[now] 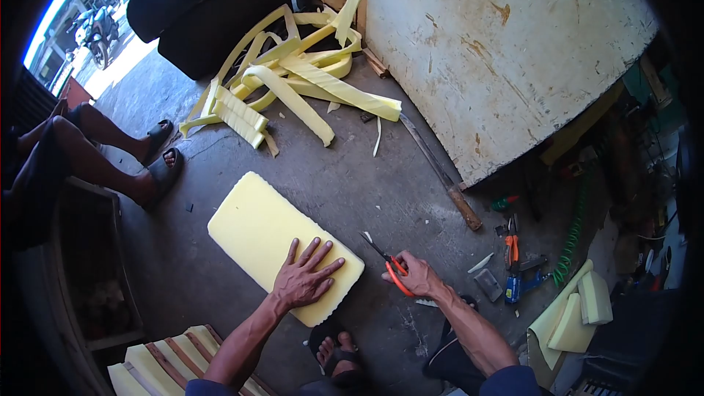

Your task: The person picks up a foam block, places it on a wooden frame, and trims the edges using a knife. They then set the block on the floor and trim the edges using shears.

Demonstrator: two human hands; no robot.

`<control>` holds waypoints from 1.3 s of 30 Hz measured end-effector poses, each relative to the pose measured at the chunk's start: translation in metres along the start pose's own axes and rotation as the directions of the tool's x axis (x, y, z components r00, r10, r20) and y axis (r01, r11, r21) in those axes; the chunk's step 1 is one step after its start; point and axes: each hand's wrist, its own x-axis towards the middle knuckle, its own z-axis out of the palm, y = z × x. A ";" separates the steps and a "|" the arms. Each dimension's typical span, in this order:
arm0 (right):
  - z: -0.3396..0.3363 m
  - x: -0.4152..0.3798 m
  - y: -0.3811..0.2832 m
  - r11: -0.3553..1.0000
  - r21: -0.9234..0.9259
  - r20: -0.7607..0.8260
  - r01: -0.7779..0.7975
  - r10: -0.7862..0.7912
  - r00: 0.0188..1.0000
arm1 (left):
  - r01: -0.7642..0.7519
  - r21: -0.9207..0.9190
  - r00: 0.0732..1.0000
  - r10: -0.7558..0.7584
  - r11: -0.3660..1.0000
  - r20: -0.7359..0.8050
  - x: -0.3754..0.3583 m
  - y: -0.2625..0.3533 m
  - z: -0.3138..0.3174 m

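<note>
Scissors gripped at the edge of a foam slab held flat on the floor.

The orange-handled scissors (387,264) are clasped in the closed right hand (419,276), blades pointed toward the foam slab (279,242), whose near end is pinned by the left hand (304,279) spread open and flat, apparently so that it is kept from sliding. Beyond, foam strips (293,81) are heaped on the concrete floor (367,183) beside a long knife (440,172) and a leaning white board (499,44); another person's sandalled feet (163,158) are seen at left.

Right hand (416,273) is covering scissors' (390,262) handles; at nine o'clock, seated person (88,154) is being cropped.
</note>
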 end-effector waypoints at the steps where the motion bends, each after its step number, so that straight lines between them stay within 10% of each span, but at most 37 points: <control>1: 0.010 0.000 -0.006 1.000 0.014 -0.023 -0.026 0.026 0.999 | 0.001 0.006 1.000 -0.001 1.000 -0.003 0.000 -0.010 -0.003; 4: 0.047 -0.002 -0.024 0.992 0.121 -0.050 -0.028 0.034 0.998 | -0.183 0.009 0.978 0.181 0.983 0.102 0.001 -0.026 -0.008; 20: 0.068 0.014 -0.032 0.984 0.178 -0.148 -0.030 0.057 0.987 | -0.132 0.027 0.988 0.129 0.991 0.086 -0.001 -0.020 -0.006; 24: 0.070 0.008 -0.007 0.974 0.192 -0.370 -0.121 0.186 0.910 | 0.241 -0.032 0.963 -0.243 0.970 -0.115 0.007 0.006 0.002; 31: 0.047 -0.024 0.015 0.963 0.196 -0.483 -0.183 0.257 0.837 | 0.786 -0.220 0.527 -0.813 0.577 -0.247 0.096 0.002 0.014; 35: 0.060 -0.035 0.017 0.972 0.173 -0.509 -0.162 0.229 0.830 | 0.538 -0.104 0.811 -0.547 0.837 -0.209 0.086 0.002 0.007; 39: 0.070 -0.039 -0.006 0.969 0.191 -0.373 -0.157 0.219 0.901 | 0.545 -0.068 0.811 -0.546 0.836 -0.210 0.086 0.004 0.010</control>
